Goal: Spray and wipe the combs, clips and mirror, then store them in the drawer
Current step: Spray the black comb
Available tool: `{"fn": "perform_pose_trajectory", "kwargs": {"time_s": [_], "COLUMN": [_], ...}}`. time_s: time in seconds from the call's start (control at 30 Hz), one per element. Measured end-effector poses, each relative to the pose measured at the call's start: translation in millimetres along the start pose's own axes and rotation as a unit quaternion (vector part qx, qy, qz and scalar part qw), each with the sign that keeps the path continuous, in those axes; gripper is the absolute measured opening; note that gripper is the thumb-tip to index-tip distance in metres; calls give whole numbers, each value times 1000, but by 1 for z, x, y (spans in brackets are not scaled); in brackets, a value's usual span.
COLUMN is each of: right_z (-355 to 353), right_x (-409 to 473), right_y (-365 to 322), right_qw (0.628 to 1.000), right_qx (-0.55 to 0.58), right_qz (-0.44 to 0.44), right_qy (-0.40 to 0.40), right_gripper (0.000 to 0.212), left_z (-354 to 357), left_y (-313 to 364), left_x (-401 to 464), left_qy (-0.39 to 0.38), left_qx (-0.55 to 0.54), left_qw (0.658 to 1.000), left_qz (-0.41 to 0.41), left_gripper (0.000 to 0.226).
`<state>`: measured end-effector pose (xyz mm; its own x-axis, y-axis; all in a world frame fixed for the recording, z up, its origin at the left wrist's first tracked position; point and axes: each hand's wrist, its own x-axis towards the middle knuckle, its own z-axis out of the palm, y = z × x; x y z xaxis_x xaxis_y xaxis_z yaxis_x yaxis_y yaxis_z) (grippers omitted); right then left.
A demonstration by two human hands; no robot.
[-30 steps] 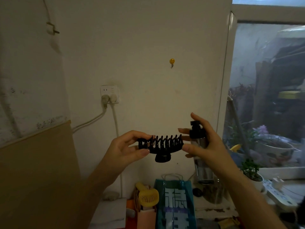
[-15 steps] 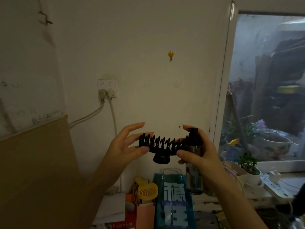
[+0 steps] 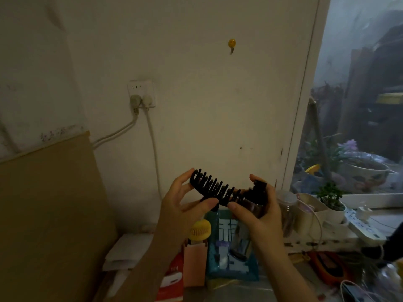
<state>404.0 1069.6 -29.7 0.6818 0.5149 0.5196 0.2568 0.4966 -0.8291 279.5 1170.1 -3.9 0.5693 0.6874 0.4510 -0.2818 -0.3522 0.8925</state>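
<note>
Claw clip (image 3: 214,189) between left hand (image 3: 185,211), right hand (image 3: 255,211)

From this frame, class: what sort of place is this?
Probably a lived-in home room: a wall socket with plugs, a potted plant by the window, and a cluttered surface with a yellow mini fan.

Matt black plastic on the toothed claw clip (image 3: 216,190), dark translucent plastic with a black cap on the spray bottle (image 3: 256,198), dull painted plaster, scuffed and stained, on the wall (image 3: 207,94), plain matt brown cardboard (image 3: 50,203) leaning left, glossy white plastic on the socket (image 3: 141,92).
</note>
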Motion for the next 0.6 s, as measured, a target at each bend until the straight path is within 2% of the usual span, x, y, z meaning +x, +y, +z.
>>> {"fn": "perform_pose_trajectory", "kwargs": {"time_s": [0.27,0.6], "right_z": [-10,-58], "right_x": [-37,-97], "right_y": [41,111], "right_qw": [998,980], "right_qx": [-31,-106], "right_qz": [45,166], "right_qy": [7,-21], "right_gripper": [62,59], "left_z": [0,12], "left_y": [-39,-136], "left_x": [-24,-78], "left_qy": [8,-13], "left_qx": [24,34], "left_qw": [997,982], "left_qz": [-74,-186], "left_gripper": [64,61]}}
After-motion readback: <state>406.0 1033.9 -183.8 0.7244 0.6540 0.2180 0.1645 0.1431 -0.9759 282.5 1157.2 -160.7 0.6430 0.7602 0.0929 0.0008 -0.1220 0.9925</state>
